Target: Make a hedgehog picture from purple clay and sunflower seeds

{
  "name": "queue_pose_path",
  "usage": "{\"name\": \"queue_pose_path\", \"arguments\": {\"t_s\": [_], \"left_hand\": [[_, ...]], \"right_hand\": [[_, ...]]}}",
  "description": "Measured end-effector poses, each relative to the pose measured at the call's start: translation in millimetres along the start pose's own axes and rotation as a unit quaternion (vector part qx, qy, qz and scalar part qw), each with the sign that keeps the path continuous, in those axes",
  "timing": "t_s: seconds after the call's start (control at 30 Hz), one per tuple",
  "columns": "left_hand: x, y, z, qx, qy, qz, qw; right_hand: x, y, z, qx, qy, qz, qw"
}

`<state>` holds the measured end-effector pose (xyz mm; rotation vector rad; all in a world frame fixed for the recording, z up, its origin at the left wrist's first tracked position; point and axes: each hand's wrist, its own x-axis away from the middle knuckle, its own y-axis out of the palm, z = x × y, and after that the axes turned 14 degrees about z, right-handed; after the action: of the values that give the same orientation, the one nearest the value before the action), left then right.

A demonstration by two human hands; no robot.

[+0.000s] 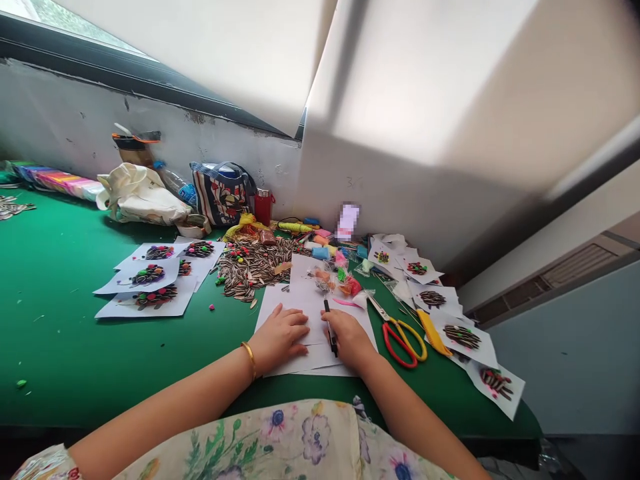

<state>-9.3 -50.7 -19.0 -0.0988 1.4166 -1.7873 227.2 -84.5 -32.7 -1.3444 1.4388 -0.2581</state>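
My left hand (281, 337) lies flat on the white paper (313, 361), its fingers slightly spread and holding nothing. A black pen (329, 328) is gripped by my right hand (351, 339), upper end pointing away from me, over the same sheets. Beyond my fingers, small bags of coloured clay (350, 285) rest on the paper. To the right of my right hand lie scissors (400, 337) with one red and one yellow handle. A heap of striped sunflower seeds (250, 267) spreads past my left hand.
Sheets with seed-and-clay figures are stacked at left (167, 307) and along the right edge (463, 337). A yellow strip (433, 331) lies beside the scissors. Against the wall stand a striped bag (219, 193), a white bag (145, 193) and a red bottle (263, 207).
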Motion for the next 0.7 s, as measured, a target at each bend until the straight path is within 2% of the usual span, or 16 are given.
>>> {"name": "queue_pose_path", "arguments": {"t_s": [0.1,0.2,0.27,0.33,0.47,0.6,0.7], "left_hand": [[0.9,0.2,2.5,-0.009,0.007,0.003,1.0],[2.3,1.5,5.0,-0.02,0.015,0.003,1.0],[3.6,3.7,5.0,-0.028,0.023,0.007,0.999],[4.8,6.3,3.8,-0.037,0.03,0.01,0.999],[5.0,8.3,2.7,-0.053,0.035,0.01,0.998],[2.0,4.9,9.0,-0.087,0.033,0.023,0.995],[0.4,5.0,14.2,-0.124,0.042,0.024,0.991]], "right_hand": [[-0.6,-0.3,-2.6,-0.007,0.004,0.018,1.0],[-2.0,-3.0,-8.6,-0.035,0.027,0.06,0.997],[-5.0,-4.5,-13.2,-0.095,0.068,0.09,0.989],[-9.3,-3.0,-15.7,-0.186,0.128,0.107,0.968],[-16.0,11.3,-10.9,-0.32,0.234,0.094,0.913],[-14.4,25.4,-0.7,-0.321,0.255,0.081,0.908],[-11.7,27.9,2.3,-0.316,0.254,0.085,0.91]]}}
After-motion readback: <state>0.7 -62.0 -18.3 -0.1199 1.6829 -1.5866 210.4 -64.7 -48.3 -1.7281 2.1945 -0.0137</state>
